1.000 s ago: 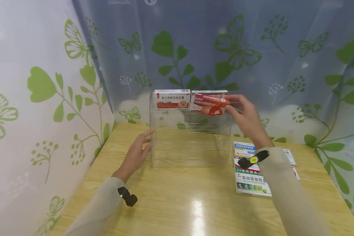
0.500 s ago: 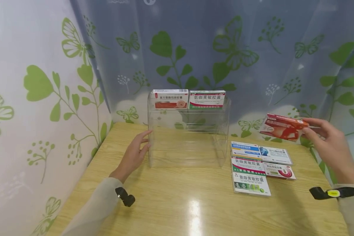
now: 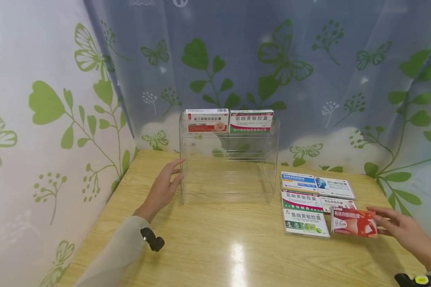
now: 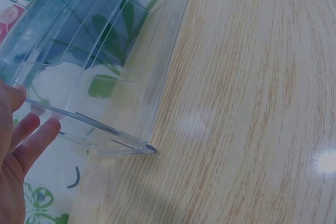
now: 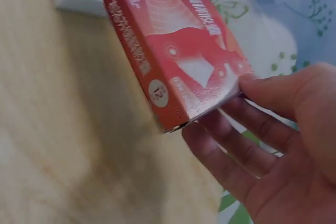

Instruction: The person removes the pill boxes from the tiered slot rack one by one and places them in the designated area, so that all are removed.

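Observation:
My right hand (image 3: 404, 229) pinches the right end of a red medicine box (image 3: 353, 222), thumb on its printed face and fingers underneath. The box is low over the right side of the table, overlapping a white box with a red ring design (image 3: 335, 204). In the right wrist view, the red box (image 5: 184, 51) is tilted and casts a shadow on the wood. My left hand (image 3: 159, 192) has relaxed fingers at the left side panel of a clear stepped plastic rack (image 3: 230, 189). On the rack's top step stand a white-and-orange box (image 3: 206, 121) and a green-and-red-striped box (image 3: 251, 122).
Right of the rack, several medicine boxes lie flat in two columns, among them a blue-and-white box (image 3: 299, 181) and a green-banded box (image 3: 305, 223). A patterned curtain (image 3: 309, 79) hangs behind the wooden table (image 3: 201, 247), with another at the left.
My right hand has carried the red box from in front of the rack's top right to the right, then down beside the flat boxes. My left hand has stayed at the rack.

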The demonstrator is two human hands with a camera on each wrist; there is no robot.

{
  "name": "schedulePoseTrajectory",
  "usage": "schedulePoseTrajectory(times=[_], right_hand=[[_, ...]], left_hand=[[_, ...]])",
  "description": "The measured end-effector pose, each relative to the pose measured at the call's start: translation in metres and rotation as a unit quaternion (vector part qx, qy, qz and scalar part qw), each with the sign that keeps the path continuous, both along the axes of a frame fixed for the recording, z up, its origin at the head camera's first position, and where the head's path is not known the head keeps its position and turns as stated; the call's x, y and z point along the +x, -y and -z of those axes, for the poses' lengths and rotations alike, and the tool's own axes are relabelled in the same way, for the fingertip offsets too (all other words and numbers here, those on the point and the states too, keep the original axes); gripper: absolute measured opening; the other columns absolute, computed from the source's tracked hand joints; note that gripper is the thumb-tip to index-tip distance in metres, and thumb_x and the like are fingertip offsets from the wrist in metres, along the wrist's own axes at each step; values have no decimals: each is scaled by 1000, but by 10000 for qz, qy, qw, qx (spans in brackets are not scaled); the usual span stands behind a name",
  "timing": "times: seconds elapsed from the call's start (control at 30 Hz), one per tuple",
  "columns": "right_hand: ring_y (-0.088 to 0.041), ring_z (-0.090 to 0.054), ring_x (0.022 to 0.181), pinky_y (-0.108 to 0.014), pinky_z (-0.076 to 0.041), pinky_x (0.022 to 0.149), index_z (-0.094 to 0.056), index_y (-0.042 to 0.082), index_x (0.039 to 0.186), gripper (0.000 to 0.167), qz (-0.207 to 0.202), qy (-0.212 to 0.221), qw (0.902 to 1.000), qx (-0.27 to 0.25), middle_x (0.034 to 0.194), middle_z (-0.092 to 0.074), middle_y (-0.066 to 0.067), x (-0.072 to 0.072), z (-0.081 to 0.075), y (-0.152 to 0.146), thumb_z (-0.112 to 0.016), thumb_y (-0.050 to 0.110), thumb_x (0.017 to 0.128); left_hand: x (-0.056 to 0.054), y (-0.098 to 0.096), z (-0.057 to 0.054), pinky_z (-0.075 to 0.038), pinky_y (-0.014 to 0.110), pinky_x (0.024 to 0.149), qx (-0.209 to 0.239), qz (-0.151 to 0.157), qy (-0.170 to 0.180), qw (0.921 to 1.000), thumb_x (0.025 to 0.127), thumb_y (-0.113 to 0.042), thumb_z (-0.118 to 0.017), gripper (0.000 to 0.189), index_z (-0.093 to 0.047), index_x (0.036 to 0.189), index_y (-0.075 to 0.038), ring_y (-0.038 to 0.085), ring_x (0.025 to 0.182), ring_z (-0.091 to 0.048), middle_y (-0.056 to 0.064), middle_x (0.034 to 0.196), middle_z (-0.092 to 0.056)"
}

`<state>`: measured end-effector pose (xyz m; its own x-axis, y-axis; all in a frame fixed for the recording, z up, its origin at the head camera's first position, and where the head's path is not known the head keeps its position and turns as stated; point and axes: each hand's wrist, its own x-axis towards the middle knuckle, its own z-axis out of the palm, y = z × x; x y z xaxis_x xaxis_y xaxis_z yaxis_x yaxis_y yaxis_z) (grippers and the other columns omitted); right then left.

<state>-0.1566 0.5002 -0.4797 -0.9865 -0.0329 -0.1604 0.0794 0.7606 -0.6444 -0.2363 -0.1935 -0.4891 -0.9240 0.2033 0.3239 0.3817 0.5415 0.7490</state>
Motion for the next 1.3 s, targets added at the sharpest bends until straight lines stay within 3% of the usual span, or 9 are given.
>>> schedulePoseTrajectory(times=[0.1, 0.2, 0.4, 0.57, 0.63, 0.7, 0.83, 1.0, 1.3], right_hand=[[16, -59, 95, -31, -69, 81, -38, -19, 156, 62, 39, 557, 9984, -108, 155, -39, -49, -1, 16, -4, -40, 32, 121], [2, -67, 100, -30, -68, 81, -38, -18, 157, 66, 148, 813, 9966, -46, 156, -37, -50, -3, 26, -5, -40, 37, 120], [-13, -72, 104, -27, -66, 76, -40, -18, 155, 70, 345, 740, 9966, 137, 156, -38, -49, -5, 34, -3, -45, 41, 119], [-41, -71, 119, -31, -68, 79, -42, -16, 155, 77, 463, 788, 9954, 288, 157, -37, -48, -3, 36, -1, -45, 51, 117], [-33, -73, 116, -32, -69, 81, -41, -17, 155, 76, 461, 769, 9959, 156, 157, -39, -48, -2, 36, 0, -45, 49, 117], [-13, -75, 104, -31, -69, 80, -42, -19, 154, 70, 419, 618, 9972, -6, 152, -46, -48, -1, 36, 0, -45, 41, 119], [21, -56, 86, -25, -67, 72, -48, -23, 146, 53, 393, -173, 9990, 108, 137, -60, -47, -1, 35, 2, -43, 23, 120], [29, -44, 83, -16, -58, 62, -55, -16, 143, 47, 624, -1165, 9892, 637, 134, -63, -44, -9, 18, 14, -46, 23, 119], [29, -41, 99, 0, -43, 74, -59, -1, 148, 49, 278, -1811, 9823, 395, 139, -66, -29, -41, -35, 70, -53, 35, 117]], left_hand=[[0, 0, 0, -66, 55, 99, 20, -5, 33, 10000, 113, -7, -58, 59, -40, 168, -17, 44, 139, -62, 20, 167, -43], [0, 0, 0, -65, 55, 100, 40, -8, 47, 10000, 113, -7, -58, 59, -40, 168, -17, 44, 140, -62, 20, 168, -43], [0, 0, 0, -66, 54, 99, 77, 3, 5, 10000, 113, -7, -57, 58, -40, 168, -16, 44, 139, -61, 20, 167, -43], [1, 0, 0, -66, 54, 99, 78, 1, -7, 10000, 114, -7, -57, 58, -40, 168, -16, 44, 139, -62, 19, 167, -43], [2, 0, 0, -66, 55, 100, 82, -5, 25, 10000, 114, -8, -58, 58, -40, 168, -17, 43, 140, -62, 19, 168, -42], [2, 0, -1, -66, 55, 100, 81, -7, 41, 10000, 114, -8, -58, 58, -40, 168, -18, 43, 140, -61, 19, 168, -43], [2, 0, -1, -65, 55, 100, 63, -17, 36, 10000, 113, -7, -58, 59, -40, 168, -19, 43, 140, -62, 20, 167, -43], [0, 0, -1, -66, 54, 100, 96, -17, 48, 9999, 113, -7, -58, 59, -41, 168, -19, 43, 140, -62, 19, 167, -43], [0, 1, 1, -65, 55, 101, 91, -5, 38, 10000, 113, -7, -58, 59, -40, 168, -19, 43, 140, -61, 19, 167, -43]])
